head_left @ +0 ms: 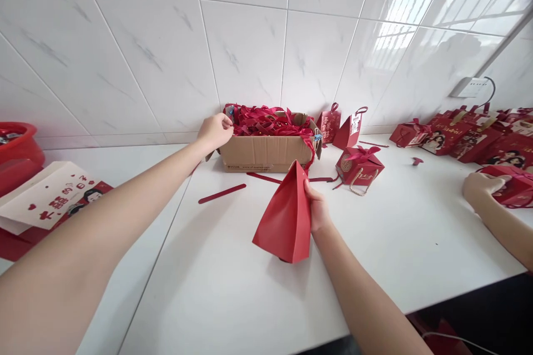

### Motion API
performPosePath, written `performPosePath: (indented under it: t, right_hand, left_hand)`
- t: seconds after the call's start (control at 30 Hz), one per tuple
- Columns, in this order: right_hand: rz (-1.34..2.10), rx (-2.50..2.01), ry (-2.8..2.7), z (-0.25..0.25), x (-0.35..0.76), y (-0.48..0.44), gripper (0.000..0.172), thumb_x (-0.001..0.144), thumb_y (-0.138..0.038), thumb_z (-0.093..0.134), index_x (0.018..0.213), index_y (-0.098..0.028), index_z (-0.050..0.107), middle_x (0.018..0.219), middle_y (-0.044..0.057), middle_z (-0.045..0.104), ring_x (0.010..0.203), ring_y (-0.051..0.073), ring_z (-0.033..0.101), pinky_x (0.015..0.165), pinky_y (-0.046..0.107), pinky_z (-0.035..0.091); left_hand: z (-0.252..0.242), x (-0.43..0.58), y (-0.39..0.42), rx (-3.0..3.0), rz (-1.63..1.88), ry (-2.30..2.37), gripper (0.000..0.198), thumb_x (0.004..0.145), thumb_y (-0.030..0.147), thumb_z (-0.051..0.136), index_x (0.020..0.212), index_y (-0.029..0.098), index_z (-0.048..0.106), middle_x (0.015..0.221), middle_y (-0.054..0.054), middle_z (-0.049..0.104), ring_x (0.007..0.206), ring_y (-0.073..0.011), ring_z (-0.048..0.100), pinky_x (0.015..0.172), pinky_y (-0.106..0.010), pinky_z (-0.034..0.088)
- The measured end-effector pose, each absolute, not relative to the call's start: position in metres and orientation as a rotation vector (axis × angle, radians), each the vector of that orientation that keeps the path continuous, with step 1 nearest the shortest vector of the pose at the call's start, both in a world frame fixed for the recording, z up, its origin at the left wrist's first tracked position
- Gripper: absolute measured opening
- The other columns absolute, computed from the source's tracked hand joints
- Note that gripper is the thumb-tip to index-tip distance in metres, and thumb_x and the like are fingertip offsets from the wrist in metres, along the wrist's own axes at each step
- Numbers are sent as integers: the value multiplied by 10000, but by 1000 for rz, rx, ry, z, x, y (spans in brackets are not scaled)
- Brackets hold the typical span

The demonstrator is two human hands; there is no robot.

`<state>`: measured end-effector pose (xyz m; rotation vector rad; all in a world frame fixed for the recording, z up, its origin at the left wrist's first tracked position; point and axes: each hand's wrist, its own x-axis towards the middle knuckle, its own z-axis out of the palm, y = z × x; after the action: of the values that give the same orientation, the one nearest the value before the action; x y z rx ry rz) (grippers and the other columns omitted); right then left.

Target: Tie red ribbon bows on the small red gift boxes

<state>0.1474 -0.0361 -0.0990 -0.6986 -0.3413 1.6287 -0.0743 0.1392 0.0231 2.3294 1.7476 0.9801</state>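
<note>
My right hand grips a red pyramid-shaped paper gift box by its narrow upper part, holding it tilted above the white counter. My left hand is at the left end of a cardboard carton. Its fingers are pinched at the edge of the heaped red ribbons, closed on a red ribbon mostly hidden by the fingertips. Clips sit on the carton's corners. Loose strips of red ribbon lie in front of the carton.
A finished red box with a rope handle stands right of the carton. Behind it are two tall red boxes. Another person's hand holds a red box at right. Printed card boxes and a red basin are at left.
</note>
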Motion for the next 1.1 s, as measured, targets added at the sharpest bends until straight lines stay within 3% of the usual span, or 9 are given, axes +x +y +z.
performPosePath:
  t: [0.1, 0.23, 0.37, 0.47, 0.57, 0.7, 0.8, 1.0, 1.1]
  right_hand:
    - [1696, -666, -293, -108, 144, -35, 285, 757, -448, 700, 904, -204, 694, 820, 27, 749, 743, 203, 696, 709, 343, 563]
    - [1785, -656, -304, -113, 144, -35, 310, 697, -444, 759, 867, -190, 712, 799, 19, 749, 720, 182, 692, 697, 315, 566]
    - [1798, -650, -331, -113, 144, -34, 346, 620, -434, 823, 831, -182, 715, 774, 4, 744, 700, 162, 687, 708, 295, 562]
    - [1794, -658, -335, -112, 143, -32, 358, 589, -431, 843, 801, -173, 712, 752, 14, 744, 722, 190, 696, 742, 323, 565]
    - [1795, -655, -344, -111, 143, -31, 348, 598, -432, 837, 799, -177, 711, 735, 19, 745, 713, 209, 701, 732, 341, 570]
    - [1784, -618, -380, -110, 144, -30, 277, 654, -418, 802, 812, -209, 713, 752, 8, 749, 670, 191, 694, 698, 334, 580]
    - [1702, -607, -425, -108, 146, -30, 260, 666, -405, 792, 842, -230, 714, 774, -4, 749, 669, 183, 690, 685, 320, 580]
    - [1520, -516, -735, -85, 152, -40, 458, 750, -355, 732, 1193, -312, 621, 882, -27, 736, 797, 164, 698, 792, 307, 558]
    - [1433, -593, -883, -75, 153, -46, 391, 740, -328, 748, 1119, -306, 654, 919, -11, 735, 933, 206, 690, 857, 354, 543]
  left_hand:
    - [30, -50, 160, 2529, 847, 1653, 237, 786, 207, 526, 981, 152, 649, 1089, -130, 670, 1026, -278, 611, 919, -411, 477]
    - [37, -11, 174, 2774, 621, 1398, 325, 851, 266, 469, 1123, 203, 637, 1270, -79, 594, 1208, -258, 522, 1072, -392, 369]
    - [36, 14, 193, 2743, 498, 1435, 630, 905, 429, 393, 1479, 192, 288, 1531, -108, 336, 1393, -270, 333, 1116, -406, 317]
    - [26, 23, 199, 2612, 277, 1537, 947, 803, 547, 534, 1530, 134, 90, 1461, -199, 429, 1333, -331, 421, 1018, -441, 415]
    - [16, 27, 189, 2533, 89, 1576, 988, 686, 587, 647, 1479, 126, 277, 1224, -202, 636, 1102, -349, 606, 875, -430, 493]
    - [15, 25, 161, 2536, 113, 1636, 702, 826, 732, 288, 1102, 198, 650, 1195, -178, 647, 1133, -375, 582, 903, -482, 463]
    - [17, 22, 140, 2528, 146, 1688, 776, 834, 748, 156, 1051, 215, 677, 1315, -185, 555, 1179, -399, 548, 890, -502, 465]
    - [5, 23, 100, 2630, 178, 1675, 751, 795, 746, 339, 1208, 180, 610, 1315, -201, 530, 1257, -432, 435, 999, -596, 352]
    - [-4, 23, 81, 2705, 285, 1667, 824, 820, 770, 233, 1204, 148, 614, 1297, -215, 528, 1245, -429, 431, 1000, -615, 331]
